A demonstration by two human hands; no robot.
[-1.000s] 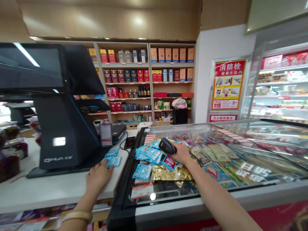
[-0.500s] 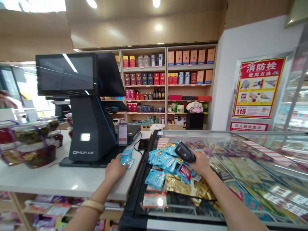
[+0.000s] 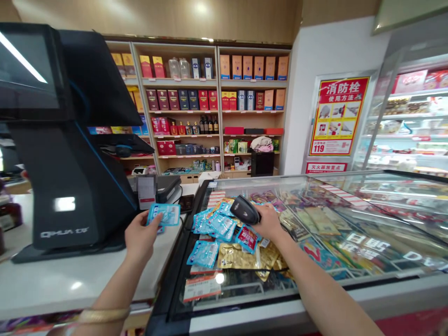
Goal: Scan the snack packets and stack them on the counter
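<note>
Between the thumb and fingers of my left hand (image 3: 140, 233) is a small blue snack packet (image 3: 170, 214), held above the white counter (image 3: 94, 280). Part of another blue packet shows just below it. My right hand (image 3: 269, 220) is wrapped round a black barcode scanner (image 3: 245, 211), whose head points left over a heap of packets. In that heap, several blue packets (image 3: 219, 226) lie on the glass freezer top, with a red-and-blue packet (image 3: 248, 239) near the scanner. A gold packet (image 3: 233, 256) lies in front of them.
A black checkout terminal (image 3: 80, 186) stands on the counter at left. Behind it are a flat black device (image 3: 168, 186) and a dark phone-like object (image 3: 186, 203). The glass-topped freezer (image 3: 315, 275) fills the right side. Shelves of boxes (image 3: 185, 100) line the back wall.
My left hand has lifted the blue packet up off the counter. My right hand still holds the scanner over the heap. The view has shifted to the right.
</note>
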